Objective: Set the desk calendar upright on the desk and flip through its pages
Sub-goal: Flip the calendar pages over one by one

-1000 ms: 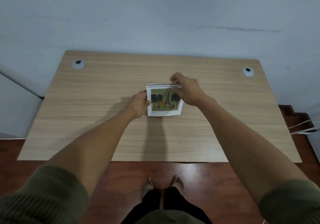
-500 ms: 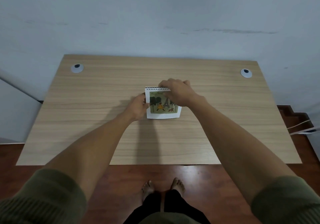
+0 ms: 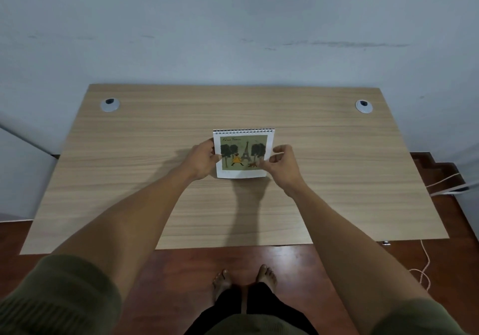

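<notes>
A small spiral-bound desk calendar point(image 3: 243, 153) stands near the middle of the wooden desk point(image 3: 337, 174), its front page showing an Eiffel Tower picture with trees and a figure in yellow. The wire binding runs along its top edge. My left hand point(image 3: 203, 161) grips the calendar's left edge, thumb on the front. My right hand point(image 3: 281, 164) is at the lower right corner of the page, thumb and fingertips pinching its edge, the other fingers spread.
Two grey cable grommets sit in the desk's back corners, one at the left point(image 3: 110, 104) and one at the right point(image 3: 364, 106). The wall rises right behind the desk. A white cord point(image 3: 425, 264) trails on the floor at the right.
My right hand has left the spiral binding at the top and dropped to the page's lower right corner. The whole front page is now uncovered. My left hand stays on the left edge.
</notes>
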The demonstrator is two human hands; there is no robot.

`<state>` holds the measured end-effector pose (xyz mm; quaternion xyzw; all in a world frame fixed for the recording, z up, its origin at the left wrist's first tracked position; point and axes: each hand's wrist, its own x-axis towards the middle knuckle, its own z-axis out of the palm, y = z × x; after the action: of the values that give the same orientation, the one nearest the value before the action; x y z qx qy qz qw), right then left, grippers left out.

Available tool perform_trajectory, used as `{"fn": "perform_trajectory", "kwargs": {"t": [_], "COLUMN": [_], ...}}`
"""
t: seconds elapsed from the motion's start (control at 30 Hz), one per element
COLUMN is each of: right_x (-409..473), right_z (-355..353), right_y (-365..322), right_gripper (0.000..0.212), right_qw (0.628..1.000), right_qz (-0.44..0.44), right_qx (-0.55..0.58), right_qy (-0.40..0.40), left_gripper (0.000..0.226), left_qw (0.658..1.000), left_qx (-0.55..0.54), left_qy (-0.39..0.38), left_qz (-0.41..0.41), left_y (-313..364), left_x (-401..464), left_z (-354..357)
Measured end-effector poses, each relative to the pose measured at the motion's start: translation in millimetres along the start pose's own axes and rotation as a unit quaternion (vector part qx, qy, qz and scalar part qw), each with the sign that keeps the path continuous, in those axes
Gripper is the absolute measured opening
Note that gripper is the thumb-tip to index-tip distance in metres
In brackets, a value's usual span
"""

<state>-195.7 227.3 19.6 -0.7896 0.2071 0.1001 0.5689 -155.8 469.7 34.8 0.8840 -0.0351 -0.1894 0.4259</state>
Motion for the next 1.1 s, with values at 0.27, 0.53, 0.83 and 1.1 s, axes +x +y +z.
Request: {"fn": "perform_trajectory", "kwargs": {"t": [0.27, 0.53, 0.83, 1.1], "right_x": [5, -2, -14, -10], "right_z": [-2, -25, -40, -38], "right_y": [15, -2, -54, -110], "right_gripper": [0.040, 0.044, 0.022, 0.035], "right_qw": [0.999, 0.985, 0.968, 0.890], "right_qz": [-0.018, -0.097, 0.069, 0.168], "right_qx": [-0.007, -0.141, 0.181, 0.381], "right_qy": [0.037, -0.029, -0.161, -0.186], "left_gripper": [0.047, 0.048, 0.032, 0.030], "left_qw": [0.999, 0.997, 0.996, 0.994], "left_qx": [-0.016, -0.032, 0.070, 0.109], "left_qy": [-0.028, -0.075, -0.052, 0.026], "left_qz": [-0.016, -0.011, 0.035, -0.001], "left_y": [1, 5, 0, 0], "left_x": [1, 1, 4, 8], "left_z": [-5, -12, -12, -1]}}
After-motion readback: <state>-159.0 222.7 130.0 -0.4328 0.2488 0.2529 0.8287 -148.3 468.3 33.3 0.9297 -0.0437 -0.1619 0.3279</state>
